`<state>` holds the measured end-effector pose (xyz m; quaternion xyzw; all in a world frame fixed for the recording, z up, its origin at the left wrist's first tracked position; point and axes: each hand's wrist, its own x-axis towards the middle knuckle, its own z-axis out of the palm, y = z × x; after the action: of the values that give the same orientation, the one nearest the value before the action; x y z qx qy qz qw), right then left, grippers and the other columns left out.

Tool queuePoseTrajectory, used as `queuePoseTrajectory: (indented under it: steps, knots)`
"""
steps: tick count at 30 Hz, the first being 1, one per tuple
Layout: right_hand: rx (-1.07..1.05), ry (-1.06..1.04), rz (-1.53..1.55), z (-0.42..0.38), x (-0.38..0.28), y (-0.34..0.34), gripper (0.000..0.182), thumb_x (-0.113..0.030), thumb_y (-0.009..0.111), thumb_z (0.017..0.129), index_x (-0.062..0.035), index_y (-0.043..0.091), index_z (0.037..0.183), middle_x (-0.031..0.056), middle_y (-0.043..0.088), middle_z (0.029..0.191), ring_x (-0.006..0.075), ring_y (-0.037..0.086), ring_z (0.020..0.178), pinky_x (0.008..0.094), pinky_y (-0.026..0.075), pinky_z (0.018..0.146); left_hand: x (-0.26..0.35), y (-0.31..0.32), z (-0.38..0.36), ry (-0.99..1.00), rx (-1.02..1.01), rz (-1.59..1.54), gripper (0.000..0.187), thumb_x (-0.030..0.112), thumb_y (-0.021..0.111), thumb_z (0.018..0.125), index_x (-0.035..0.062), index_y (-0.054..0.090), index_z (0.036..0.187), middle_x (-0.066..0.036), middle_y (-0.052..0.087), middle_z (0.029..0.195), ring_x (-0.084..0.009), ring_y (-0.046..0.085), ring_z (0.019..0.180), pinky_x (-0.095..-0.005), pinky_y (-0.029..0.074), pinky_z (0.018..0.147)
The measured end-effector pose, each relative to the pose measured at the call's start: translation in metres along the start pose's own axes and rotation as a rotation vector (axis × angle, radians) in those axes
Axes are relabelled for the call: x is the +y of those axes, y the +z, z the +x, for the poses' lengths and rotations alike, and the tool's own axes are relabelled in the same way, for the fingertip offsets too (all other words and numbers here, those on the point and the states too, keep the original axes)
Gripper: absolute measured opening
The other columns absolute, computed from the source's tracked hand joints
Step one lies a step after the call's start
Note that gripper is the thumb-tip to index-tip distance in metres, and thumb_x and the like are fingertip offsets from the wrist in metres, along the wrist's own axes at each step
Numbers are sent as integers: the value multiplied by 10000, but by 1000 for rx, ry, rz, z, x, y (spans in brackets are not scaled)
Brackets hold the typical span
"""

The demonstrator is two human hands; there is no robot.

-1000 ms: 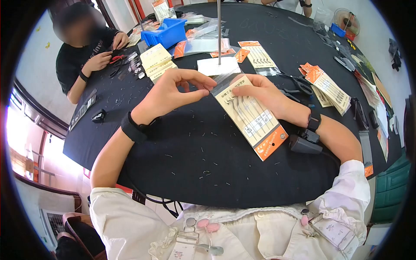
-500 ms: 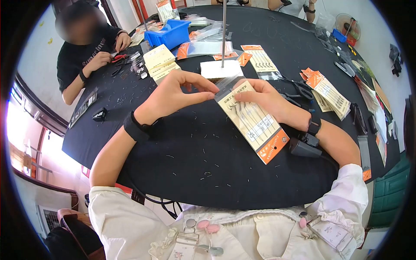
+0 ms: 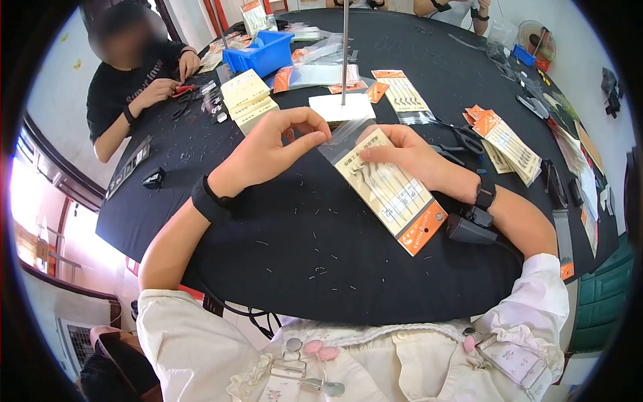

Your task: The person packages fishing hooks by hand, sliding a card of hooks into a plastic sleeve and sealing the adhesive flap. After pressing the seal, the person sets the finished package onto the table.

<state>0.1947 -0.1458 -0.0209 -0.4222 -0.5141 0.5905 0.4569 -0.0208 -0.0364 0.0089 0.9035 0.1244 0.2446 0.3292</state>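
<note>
A cream card of metal hooks with an orange end (image 3: 395, 194) lies on the black round table (image 3: 315, 248), partly inside a clear plastic sleeve. My left hand (image 3: 268, 151) pinches the sleeve's open top edge at the card's upper left. My right hand (image 3: 412, 157) rests on the card's upper part with fingers pressing it down. Both wrists wear black bands.
A white block with an upright metal rod (image 3: 343, 104) stands just beyond my hands. Stacks of similar cards (image 3: 512, 144), scissors (image 3: 462, 141), a blue bin (image 3: 261, 50) and cream boxes (image 3: 248, 97) lie around. A person in black (image 3: 134, 80) works at the far left. Small metal bits litter the cloth.
The card has shifted slightly toward me and tilted, while my left hand pulled the clear sleeve's edge up and left. My right hand stays pressed on the card.
</note>
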Motion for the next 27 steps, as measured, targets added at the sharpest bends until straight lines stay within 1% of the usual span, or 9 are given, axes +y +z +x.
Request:
queuePoseTrajectory:
  steps: [1,5,7,8,15,17,24,26,27]
  knots:
    - [-7,-4,-22,0,-1,1,141,-104,606,860,-17,567,964,40,649,848,55,631,671,178,504,559,-2,0,0,-13,7,-15,144,154,568,882,36,632,933,5,642,838,-46,541,738,-200,368,608]
    - [-18,10,-43,0,-1,0,156,-116,615,859,-19,569,971,37,650,850,46,627,670,174,497,557,-9,1,1,-29,41,-88,152,156,566,886,30,622,951,6,630,844,-52,530,747,-205,368,608]
    - [-29,-14,-115,-1,-2,0,245,-138,630,842,8,593,1035,43,657,903,52,628,710,183,500,599,-5,0,1,-23,63,-50,156,159,568,885,31,623,952,6,630,846,-50,526,747,-206,368,607]
    - [-28,-13,-113,-1,-2,0,245,-138,630,842,8,593,1035,43,657,903,52,628,710,183,500,599,-3,0,0,-17,85,-11,159,163,570,885,31,625,954,6,630,849,-49,522,747,-207,367,606]
    - [-19,-1,-54,-2,-2,0,244,-134,626,842,9,589,1036,41,658,889,50,626,691,180,497,584,2,1,1,-16,125,-18,164,171,576,882,32,632,950,10,629,843,-42,514,733,-204,362,596]
    - [-18,0,-43,0,0,-1,244,-132,626,841,10,588,1035,44,659,886,52,628,683,179,496,579,-1,0,1,-31,82,-49,164,169,576,878,32,634,949,15,629,843,-34,514,728,-198,356,590]
    - [39,41,60,0,-1,0,255,-123,624,841,12,573,1052,66,663,874,78,647,680,192,513,563,2,-2,0,-63,69,-63,159,163,583,865,42,641,951,21,635,855,-22,530,743,-187,349,586]
    - [49,39,76,0,-1,-1,260,-123,624,841,13,570,1056,70,663,877,82,650,686,196,517,566,5,-4,0,-108,12,-42,156,119,599,856,32,623,984,-1,618,965,-49,547,865,-178,397,644]
    - [43,42,77,0,0,-1,259,-123,622,842,14,569,1056,75,663,881,86,651,688,198,519,568,6,-5,0,-108,10,-42,156,119,599,856,32,623,984,-1,618,965,-49,547,865,-178,397,644]
